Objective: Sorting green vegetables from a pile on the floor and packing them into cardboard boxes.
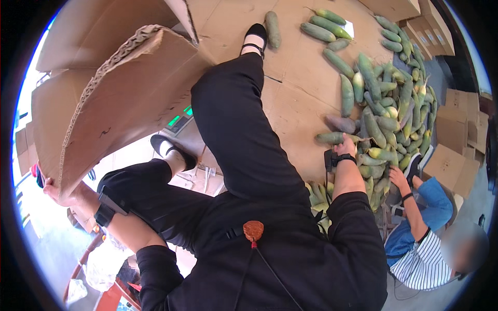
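Observation:
My left hand point(66, 193) grips the lower edge of a large corrugated cardboard box point(128, 93), whose torn, layered rim faces up. How much the box holds is hidden from here. My right hand point(345, 147) has its fingers closed around the middle of a green radish point(328, 138). That radish lies at the near-left edge of a big pile of green radishes point(389, 112), next to a purplish one point(340, 123). Wrist devices are strapped on both of my forearms.
A co-worker point(422, 248) in a striped shirt crouches at right, one hand point(397, 178) at the pile. Flattened cardboard point(291, 101) covers the floor. Cardboard boxes point(451, 128) stand at right. A lit green display point(175, 120) shows beneath the large box; plastic bags point(103, 264) lie lower left.

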Demonstrator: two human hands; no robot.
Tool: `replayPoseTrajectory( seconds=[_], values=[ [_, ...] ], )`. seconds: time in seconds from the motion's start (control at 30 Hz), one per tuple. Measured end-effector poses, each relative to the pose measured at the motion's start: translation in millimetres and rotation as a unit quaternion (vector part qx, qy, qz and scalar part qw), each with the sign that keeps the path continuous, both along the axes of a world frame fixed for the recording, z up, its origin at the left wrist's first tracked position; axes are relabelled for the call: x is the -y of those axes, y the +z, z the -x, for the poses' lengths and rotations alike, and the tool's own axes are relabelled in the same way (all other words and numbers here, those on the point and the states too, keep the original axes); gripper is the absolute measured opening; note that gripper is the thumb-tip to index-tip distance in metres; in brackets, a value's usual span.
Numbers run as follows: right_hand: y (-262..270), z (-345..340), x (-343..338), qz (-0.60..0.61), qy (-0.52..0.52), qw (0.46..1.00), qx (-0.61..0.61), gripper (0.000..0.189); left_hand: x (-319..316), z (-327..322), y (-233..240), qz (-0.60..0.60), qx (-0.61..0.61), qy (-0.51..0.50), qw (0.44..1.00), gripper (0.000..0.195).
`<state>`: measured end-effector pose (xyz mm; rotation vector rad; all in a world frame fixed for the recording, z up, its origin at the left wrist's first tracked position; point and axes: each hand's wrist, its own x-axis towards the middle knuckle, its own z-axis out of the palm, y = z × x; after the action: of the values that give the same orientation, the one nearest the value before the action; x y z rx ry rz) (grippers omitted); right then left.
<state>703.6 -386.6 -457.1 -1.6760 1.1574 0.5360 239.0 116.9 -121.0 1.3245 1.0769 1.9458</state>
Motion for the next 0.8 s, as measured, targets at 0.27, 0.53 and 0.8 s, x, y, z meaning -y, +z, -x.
replayPoseTrajectory(
  seconds=[0.27,0.53,0.8],
  values=[
    [-30.4,5.5,-6.5,-0.093,-0.026,0.995,-0.003,0.031,22.0,-53.4,13.4,0.071,0.006,0.050,0.996,0.049],
    [-63.5,9.8,-10.1,-0.155,0.006,0.987,0.045,0.033,-10.9,14.2,-6.7,0.004,-0.271,0.171,0.947,0.018],
    [25.1,26.6,-107.5,-0.213,0.127,0.963,0.110,0.041,5.3,-8.5,5.8,-0.014,-0.206,0.182,0.962,0.029]
  ],
)
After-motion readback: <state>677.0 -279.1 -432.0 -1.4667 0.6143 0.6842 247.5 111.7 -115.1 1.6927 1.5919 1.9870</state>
